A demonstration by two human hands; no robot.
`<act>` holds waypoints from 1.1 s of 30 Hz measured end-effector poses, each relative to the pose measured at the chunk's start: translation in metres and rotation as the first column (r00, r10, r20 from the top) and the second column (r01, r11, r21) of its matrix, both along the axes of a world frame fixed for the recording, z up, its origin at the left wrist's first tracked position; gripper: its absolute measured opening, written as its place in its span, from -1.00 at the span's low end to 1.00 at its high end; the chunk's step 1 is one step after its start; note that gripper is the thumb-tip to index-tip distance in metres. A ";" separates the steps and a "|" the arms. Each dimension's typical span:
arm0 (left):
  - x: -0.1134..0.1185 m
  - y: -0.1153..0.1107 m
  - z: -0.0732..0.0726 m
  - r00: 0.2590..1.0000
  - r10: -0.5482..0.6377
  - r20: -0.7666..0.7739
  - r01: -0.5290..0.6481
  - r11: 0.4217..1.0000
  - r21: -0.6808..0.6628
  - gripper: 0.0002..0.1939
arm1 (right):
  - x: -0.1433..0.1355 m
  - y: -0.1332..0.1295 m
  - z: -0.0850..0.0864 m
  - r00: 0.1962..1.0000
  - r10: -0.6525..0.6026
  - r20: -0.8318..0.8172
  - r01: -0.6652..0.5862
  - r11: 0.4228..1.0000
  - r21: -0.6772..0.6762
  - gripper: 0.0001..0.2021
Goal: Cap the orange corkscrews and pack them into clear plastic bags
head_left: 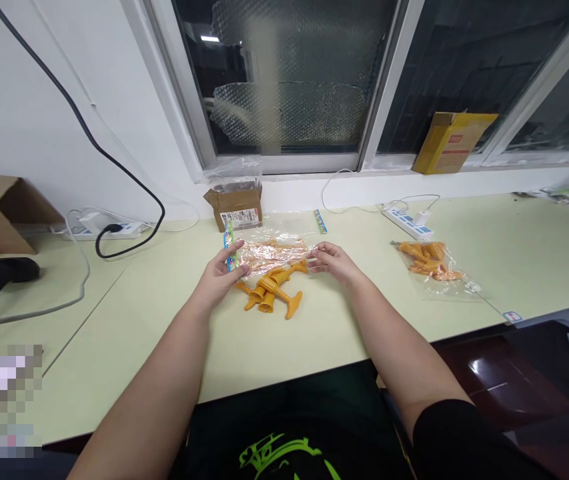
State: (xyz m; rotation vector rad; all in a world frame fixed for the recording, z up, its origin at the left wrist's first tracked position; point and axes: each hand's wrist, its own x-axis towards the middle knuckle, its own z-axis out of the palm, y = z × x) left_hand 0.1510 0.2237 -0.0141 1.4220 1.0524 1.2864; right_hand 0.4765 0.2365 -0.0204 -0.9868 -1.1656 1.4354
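Observation:
A clear plastic bag (277,250) with a colourful printed header lies between my hands above the table. My left hand (221,275) is closed on its header end, thumb and fingers pinching the edge. At the opposite end, my right hand (337,262) pinches the bag's edge with thumb and fingertips. Glare on the film makes it hard to tell what is inside. Just in front of the bag, partly under it, lies a pile of yellow-orange plastic pieces (275,288) with T-shaped handles and round cup-like ends.
To the right lies another clear bag (431,263) holding similar orange pieces. A small brown carton (238,205) stands against the wall, a power strip (407,221) further right. A black cable (99,150) hangs at left, and a yellow box (454,143) leans on the window sill.

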 end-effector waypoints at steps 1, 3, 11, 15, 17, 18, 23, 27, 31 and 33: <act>0.000 -0.001 0.000 1.000 -0.022 -0.022 0.022 1.000 -0.002 -0.15 | 0.000 0.000 0.000 1.000 0.001 -0.007 -0.002 1.000 -0.008 -0.59; 0.000 -0.003 0.002 0.997 -0.052 -0.060 0.052 0.999 0.001 -0.17 | 0.000 0.000 0.001 1.000 -0.006 -0.025 0.005 0.999 -0.035 -0.58; -0.002 -0.012 0.014 0.986 -0.149 0.079 0.155 0.986 -0.069 -0.16 | 0.002 0.003 -0.003 0.998 0.003 -0.070 -0.008 0.998 -0.065 -0.59; -0.008 -0.012 0.015 0.955 -0.224 0.196 0.255 0.955 -0.154 -0.31 | 0.003 0.009 -0.006 0.992 -0.046 -0.121 0.041 0.998 -0.049 -0.66; -0.010 -0.012 0.014 0.929 -0.253 0.271 0.304 0.938 -0.166 -0.35 | 0.003 0.012 -0.006 0.983 -0.065 -0.170 0.059 0.997 -0.041 -0.70; -0.010 -0.012 0.014 0.917 -0.257 0.304 0.314 0.936 -0.159 -0.36 | 0.002 0.012 -0.005 0.980 -0.070 -0.185 0.067 0.998 -0.022 -0.72; -0.007 -0.012 0.017 0.886 -0.272 0.376 0.352 0.922 -0.160 -0.38 | -0.002 0.007 -0.004 0.995 -0.073 -0.072 0.083 0.986 0.147 -0.71; -0.004 -0.010 0.022 0.902 -0.193 0.387 0.292 0.932 -0.216 -0.45 | 0.001 0.007 -0.006 0.992 -0.105 0.070 0.084 0.963 0.255 -0.71; -0.006 -0.005 0.020 0.958 -0.038 0.286 0.122 0.951 -0.284 -0.53 | 0.003 0.009 -0.008 0.986 -0.115 0.121 0.075 0.954 0.292 -0.69; -0.006 -0.001 0.016 0.967 0.008 0.256 0.069 0.954 -0.293 -0.54 | 0.002 0.010 -0.009 0.985 -0.110 0.134 0.066 0.953 0.296 -0.68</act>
